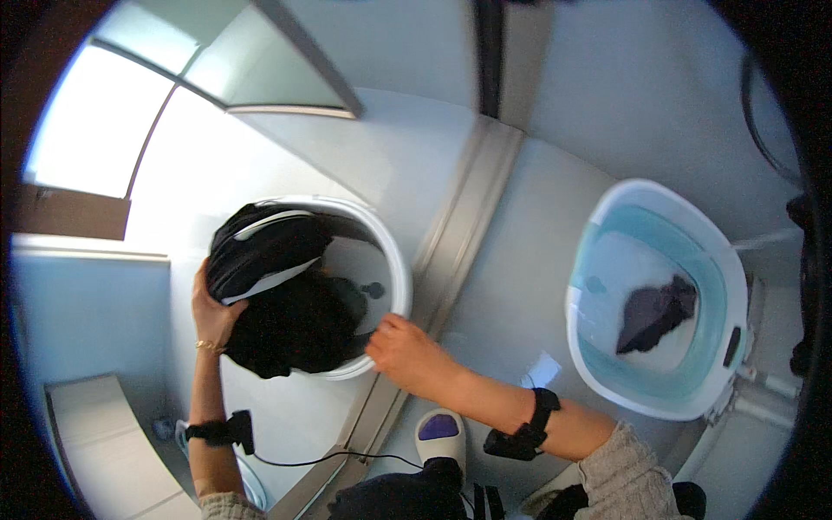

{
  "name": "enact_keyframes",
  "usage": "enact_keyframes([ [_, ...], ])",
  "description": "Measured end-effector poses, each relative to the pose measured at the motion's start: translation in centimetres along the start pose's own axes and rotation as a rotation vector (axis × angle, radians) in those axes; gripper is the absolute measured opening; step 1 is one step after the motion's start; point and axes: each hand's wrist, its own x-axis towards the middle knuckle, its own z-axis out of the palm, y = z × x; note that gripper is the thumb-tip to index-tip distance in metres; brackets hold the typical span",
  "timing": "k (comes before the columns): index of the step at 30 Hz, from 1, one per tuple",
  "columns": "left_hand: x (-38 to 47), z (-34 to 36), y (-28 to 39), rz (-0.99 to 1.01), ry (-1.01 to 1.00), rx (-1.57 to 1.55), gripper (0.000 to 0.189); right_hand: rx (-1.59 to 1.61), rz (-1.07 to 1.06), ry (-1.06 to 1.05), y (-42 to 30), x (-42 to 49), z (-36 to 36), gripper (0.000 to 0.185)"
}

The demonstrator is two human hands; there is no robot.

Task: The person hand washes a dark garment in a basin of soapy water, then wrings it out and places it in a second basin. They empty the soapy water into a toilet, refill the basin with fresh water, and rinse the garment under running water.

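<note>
Black garments with white stripes [279, 253] fill the left side of a white basin [402, 279] and hang over its rim. My left hand [218, 312] grips the dark cloth and the rim area at the basin's left side, its thumb on top. At the lower right of that basin, my right hand [396, 348] is closed on the rim. Over to the right stands a white and teal plastic basket [715, 260], with a dark cloth [656, 312] lying at its bottom. Neither hand touches it.
A metal door track [465, 208] crosses the floor between the two containers. A glass panel [279, 71] stands at the upper left. A black cable [325, 461] runs from my left forearm strap. My slippered foot [441, 435] is near the track. Pipes [767, 383] lie beyond the basket.
</note>
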Motion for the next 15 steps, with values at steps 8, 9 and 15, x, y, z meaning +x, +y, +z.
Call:
enact_keyframes([
  [8, 2.0, 1.0, 4.2, 0.13, -0.149, 0.529, 0.111, 0.07, 0.036, -0.055, -1.8, -8.9, -5.3, 0.041],
  [9, 2.1, 1.2, 5.5, 0.118, -0.196, 0.542, 0.113, 0.066, 0.059, -0.047, -2.2, -10.7, -6.9, 0.037],
  [15, 0.9, 1.8, 17.1, 0.485, -0.259, 0.446, 0.095, 0.309, 0.322, -0.29, -2.2, -21.3, -17.5, 0.032],
])
